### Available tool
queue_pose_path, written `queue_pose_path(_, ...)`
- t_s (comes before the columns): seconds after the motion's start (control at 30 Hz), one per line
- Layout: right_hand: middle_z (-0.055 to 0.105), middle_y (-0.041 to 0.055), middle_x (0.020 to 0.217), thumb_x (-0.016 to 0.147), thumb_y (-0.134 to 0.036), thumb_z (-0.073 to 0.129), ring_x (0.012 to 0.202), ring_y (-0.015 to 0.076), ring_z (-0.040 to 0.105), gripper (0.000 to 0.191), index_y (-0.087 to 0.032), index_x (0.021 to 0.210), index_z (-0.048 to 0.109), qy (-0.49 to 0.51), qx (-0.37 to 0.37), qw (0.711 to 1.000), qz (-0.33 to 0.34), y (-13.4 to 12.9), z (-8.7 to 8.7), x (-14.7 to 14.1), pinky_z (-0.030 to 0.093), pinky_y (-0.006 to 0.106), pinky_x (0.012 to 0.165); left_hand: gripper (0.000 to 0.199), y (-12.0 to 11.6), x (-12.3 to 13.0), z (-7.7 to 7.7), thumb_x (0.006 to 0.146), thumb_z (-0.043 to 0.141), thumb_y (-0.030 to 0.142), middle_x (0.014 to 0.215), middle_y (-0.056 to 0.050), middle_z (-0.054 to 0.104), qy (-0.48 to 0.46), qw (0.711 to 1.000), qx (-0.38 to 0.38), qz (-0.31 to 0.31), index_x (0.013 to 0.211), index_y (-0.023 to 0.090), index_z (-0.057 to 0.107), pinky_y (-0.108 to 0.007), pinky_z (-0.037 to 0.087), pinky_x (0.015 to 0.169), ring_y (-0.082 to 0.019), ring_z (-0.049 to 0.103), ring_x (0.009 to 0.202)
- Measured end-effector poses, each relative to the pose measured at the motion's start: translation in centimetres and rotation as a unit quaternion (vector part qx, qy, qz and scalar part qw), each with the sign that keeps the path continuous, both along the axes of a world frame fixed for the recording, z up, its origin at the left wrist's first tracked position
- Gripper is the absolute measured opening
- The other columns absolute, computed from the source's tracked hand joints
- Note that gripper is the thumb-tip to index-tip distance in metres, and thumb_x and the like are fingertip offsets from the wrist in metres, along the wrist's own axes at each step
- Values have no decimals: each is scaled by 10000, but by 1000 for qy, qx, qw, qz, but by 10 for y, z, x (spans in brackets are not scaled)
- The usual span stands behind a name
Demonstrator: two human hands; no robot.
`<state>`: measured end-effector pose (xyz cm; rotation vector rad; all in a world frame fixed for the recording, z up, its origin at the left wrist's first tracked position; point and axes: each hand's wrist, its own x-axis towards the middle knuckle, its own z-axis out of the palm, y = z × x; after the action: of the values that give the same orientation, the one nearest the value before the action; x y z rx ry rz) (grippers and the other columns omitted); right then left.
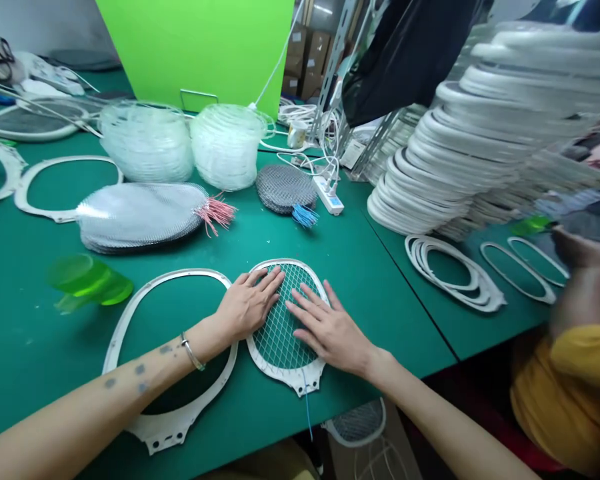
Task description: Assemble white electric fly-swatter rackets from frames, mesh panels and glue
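A small white oval frame [266, 368] with a wire mesh [285, 333] inside it lies flat on the green table. From its lower tab a blue wire [307, 403] runs down past the table edge. My left hand [250, 303] rests with fingers stretched out over the mesh's upper left side. Across the right side of the mesh and rim spread the fingers of my right hand [333, 327]. A larger white frame [115, 340], with no mesh in it, lies under my left forearm.
Behind are stacked mesh sheets with red wires [143, 213], dark mesh sheets with blue wires [285, 187], clear coiled rings [145, 143] and a power strip [327, 195]. A green tape roll [93, 280] sits left. Piled white frames [460, 140] and a co-worker's yellow sleeve [585, 357] are right.
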<state>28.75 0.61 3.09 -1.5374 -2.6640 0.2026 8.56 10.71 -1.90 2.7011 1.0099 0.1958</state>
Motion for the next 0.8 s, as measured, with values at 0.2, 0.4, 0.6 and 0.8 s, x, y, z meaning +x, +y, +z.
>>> queue_pose_path(0.2,19,75,1614,967,-559,429,1487,232,-20,780,-195,1552,63,-51,-107,990,71,2,-19,-1,99,506,1209,528,6,1,0,1028,246,378,1585,-35,303,8,1000,10,-2,1521,199,302,-460,302,1073,-314,335,1394)
queue_pose_path(0.4,-20,58,1615,971,-581,393,1487,222,-44,768,-230,1553,36,-24,-141,988,66,4,-26,1,47,494,1209,507,-45,-13,37,985,390,418,1495,-120,449,-54,997,20,-46,1420,165,451,-485,316,1114,-307,376,1381)
queue_pose_path(0.6,-65,73,1612,980,-544,412,1486,231,-73,756,-225,1556,41,-26,-162,984,68,6,-27,3,-3,496,1199,266,-141,-15,39,946,501,204,1224,-111,657,-115,930,145,-319,1140,120,662,-425,381,1060,-264,547,1192)
queue_pose_path(0.8,-104,62,1605,979,-606,314,1483,240,-103,754,-226,1558,17,-8,-207,976,71,11,-28,4,-57,489,1191,214,-142,7,46,932,499,180,958,-137,720,-43,903,203,-376,964,99,694,-433,481,862,-249,659,860)
